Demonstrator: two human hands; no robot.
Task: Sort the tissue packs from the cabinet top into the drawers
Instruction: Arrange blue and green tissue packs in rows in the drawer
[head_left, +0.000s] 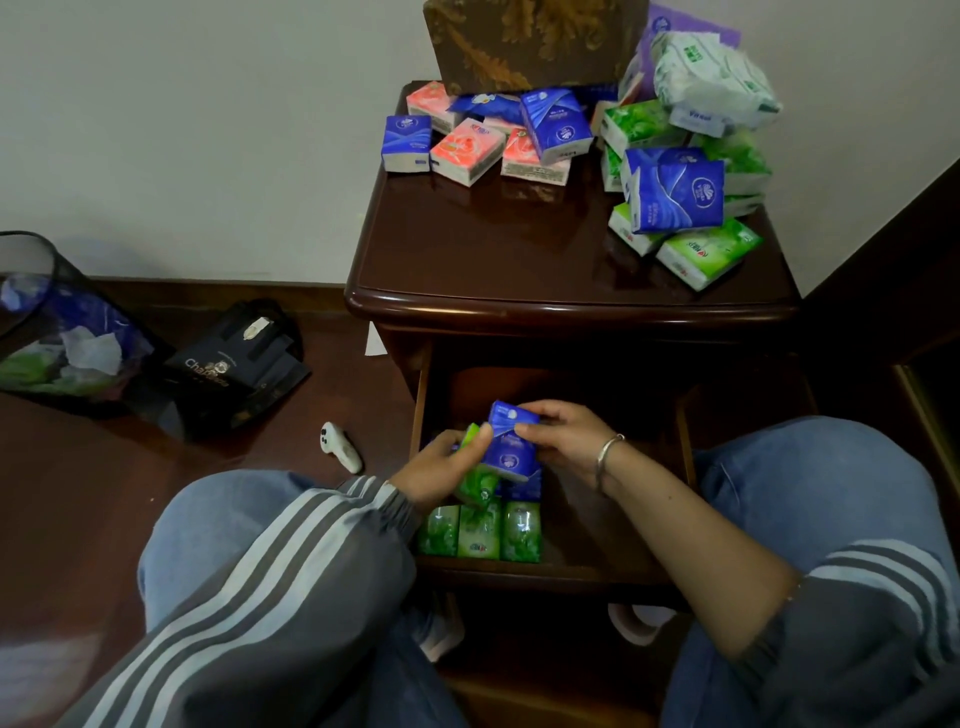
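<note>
On the dark wooden floor (78, 493) we see a black mesh wastebasket (57, 280) holding crumpled wrappers at the far left, a black gift bag (234, 364) with pale lettering lying just beside it, and a small white controller (340, 447) nearer us. A brown leaf-patterned box (530, 41) stands against the white wall (182, 104).

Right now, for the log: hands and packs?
Left hand grips green tissue pack. Right hand grips blue tissue pack over open drawer. Three green packs line drawer front.

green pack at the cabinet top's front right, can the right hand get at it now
Probably yes, once freed: the right hand grips a blue pack over the drawer, but nothing stands before the front green pack.
</note>
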